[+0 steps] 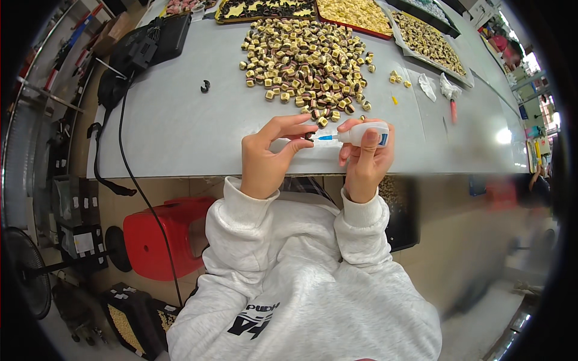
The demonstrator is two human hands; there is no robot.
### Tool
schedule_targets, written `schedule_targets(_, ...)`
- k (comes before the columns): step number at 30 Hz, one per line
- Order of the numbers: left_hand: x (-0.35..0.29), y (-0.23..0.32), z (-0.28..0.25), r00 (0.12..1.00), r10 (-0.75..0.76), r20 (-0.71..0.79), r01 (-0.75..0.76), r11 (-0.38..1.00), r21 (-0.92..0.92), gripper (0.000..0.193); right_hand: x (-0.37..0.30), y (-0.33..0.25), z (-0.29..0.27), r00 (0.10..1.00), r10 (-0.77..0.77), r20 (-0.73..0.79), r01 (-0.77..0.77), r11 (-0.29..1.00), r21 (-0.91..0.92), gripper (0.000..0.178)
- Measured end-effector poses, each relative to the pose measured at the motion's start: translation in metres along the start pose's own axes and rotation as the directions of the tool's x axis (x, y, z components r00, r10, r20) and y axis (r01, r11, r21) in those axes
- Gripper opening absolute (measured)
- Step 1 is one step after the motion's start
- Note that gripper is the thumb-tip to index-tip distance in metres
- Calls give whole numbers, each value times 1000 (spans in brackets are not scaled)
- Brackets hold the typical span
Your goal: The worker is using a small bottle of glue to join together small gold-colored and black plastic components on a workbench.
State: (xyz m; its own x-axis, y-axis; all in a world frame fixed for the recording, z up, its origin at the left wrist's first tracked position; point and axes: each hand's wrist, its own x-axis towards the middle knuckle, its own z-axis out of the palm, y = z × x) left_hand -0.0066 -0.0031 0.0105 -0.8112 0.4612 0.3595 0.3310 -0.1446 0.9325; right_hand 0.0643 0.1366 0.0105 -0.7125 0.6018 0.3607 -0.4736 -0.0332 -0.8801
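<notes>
Between the thumb and fingers of my left hand (268, 150) is a small dark curved piece (309, 136). My right hand (368, 155) is wrapped round a white squeeze bottle (365, 134), tipped on its side with the nozzle pointing left. The bottle's blue nozzle (327, 138) reaches the dark piece or stops just short of it; I cannot tell which. Just beyond my hands spreads a big heap of small cream-and-dark block-like pieces (304, 60). Another dark curved piece (205, 86) lies alone on the grey table (180, 132), left of the heap.
Trays of small pieces line the far side, including a red-edged yellow one (355, 17) and a pale one (430, 45). Crumpled white tissue (427, 87) and a pink-handled tool (453, 111) lie right. A black cable (138, 186) hangs over the left edge, above a red stool (159, 240).
</notes>
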Motion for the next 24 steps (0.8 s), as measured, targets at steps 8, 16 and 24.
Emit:
schedule_targets(8, 0, 1, -1, 1000, 1, 5, -1, 1000, 11, 33, 0, 1, -1, 1000, 2, -18, -2, 1000, -19, 32)
schedule_targets(16, -1, 1, -1, 1000, 0, -2, 0, 1000, 2, 34, 0, -1, -3, 999, -2, -33, 1, 1000, -30, 31)
schedule_targets(24, 0, 4, 0, 999, -31, 21, 32, 999, -12, 36, -1, 0, 0, 999, -25, -47, 24, 999, -29, 31)
